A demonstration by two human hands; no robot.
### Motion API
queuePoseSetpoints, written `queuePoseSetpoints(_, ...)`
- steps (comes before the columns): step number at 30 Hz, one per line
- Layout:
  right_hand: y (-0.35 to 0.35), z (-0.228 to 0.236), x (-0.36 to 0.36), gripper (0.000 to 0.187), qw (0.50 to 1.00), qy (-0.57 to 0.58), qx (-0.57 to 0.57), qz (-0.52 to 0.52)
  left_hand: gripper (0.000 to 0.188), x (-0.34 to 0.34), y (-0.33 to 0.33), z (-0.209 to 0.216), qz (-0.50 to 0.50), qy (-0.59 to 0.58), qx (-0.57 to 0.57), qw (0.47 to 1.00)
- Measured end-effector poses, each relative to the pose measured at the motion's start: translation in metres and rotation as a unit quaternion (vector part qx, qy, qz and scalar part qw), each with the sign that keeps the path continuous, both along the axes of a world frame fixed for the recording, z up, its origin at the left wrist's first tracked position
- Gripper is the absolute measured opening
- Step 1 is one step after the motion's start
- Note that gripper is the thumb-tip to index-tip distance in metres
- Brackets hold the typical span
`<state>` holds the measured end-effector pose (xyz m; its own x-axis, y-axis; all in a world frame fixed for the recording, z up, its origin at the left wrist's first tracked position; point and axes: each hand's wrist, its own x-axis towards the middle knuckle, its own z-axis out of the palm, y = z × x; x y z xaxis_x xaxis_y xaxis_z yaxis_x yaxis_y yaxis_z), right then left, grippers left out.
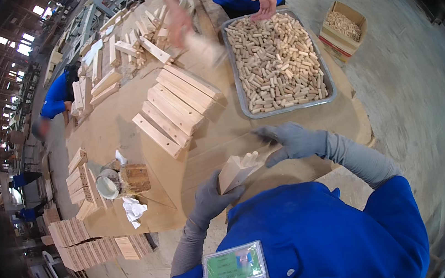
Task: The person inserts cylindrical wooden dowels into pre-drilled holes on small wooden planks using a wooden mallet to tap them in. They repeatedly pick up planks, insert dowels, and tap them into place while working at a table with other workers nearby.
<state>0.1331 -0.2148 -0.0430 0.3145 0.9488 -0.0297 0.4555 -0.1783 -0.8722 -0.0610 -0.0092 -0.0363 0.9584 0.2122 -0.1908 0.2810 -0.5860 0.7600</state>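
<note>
My left hand (211, 197), in a grey glove, grips a pale wooden block (236, 172) from below, close to my chest. My right hand (289, 141), also gloved, is at the block's upper end, where short wooden dowels (252, 158) stick out; its fingers close around them. A row of flat wooden blocks (177, 108) lies on the wooden table (116, 130) just beyond. Farther right stands a grey metal tray (237, 90) filled with several dowels.
A person in blue stands across the table, one hand (264, 1) over the tray, the other hand (179, 25) moving a block. A glue pot (108, 186) and a rag (133, 209) sit left. Stacked blocks (88, 241) line the left edge. A cardboard box (342, 30) stands on the floor.
</note>
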Motion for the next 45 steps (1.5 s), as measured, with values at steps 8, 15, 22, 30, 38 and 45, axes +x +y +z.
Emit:
queuePoseSetpoints(8, -0.041, -0.018, -0.006, 0.043, 0.933, -0.197, -0.290, 0.080, 0.053, -0.007, 0.033, 0.021, 0.098, 0.104, -0.211, 0.967)
queuePoseSetpoints(15, -0.080, 0.015, -0.008, 0.041, 0.918, 0.249, 0.105, -0.291, 0.045, 0.000, 0.046, 0.032, 0.091, 0.130, -0.260, 0.953)
queuePoseSetpoints(22, -0.078, 0.034, 0.012, 0.052, 0.991, 0.081, 0.009, -0.102, 0.050, 0.006, 0.049, 0.024, 0.039, 0.175, -0.227, 0.957)
queuePoseSetpoints(30, -0.062, 0.006, 0.004, 0.056, 0.946, -0.042, -0.320, 0.037, 0.041, 0.010, 0.056, 0.009, 0.050, 0.155, -0.245, 0.956)
queuePoseSetpoints(38, -0.021, -0.045, 0.045, 0.029, 0.947, -0.271, -0.103, -0.135, 0.037, 0.065, 0.115, 0.062, 0.279, -0.185, -0.548, 0.766)
queuePoseSetpoints(45, 0.062, -0.096, 0.096, 0.020, 0.911, -0.362, -0.127, -0.149, 0.023, 0.111, 0.136, -0.016, 0.341, -0.306, -0.614, 0.643)
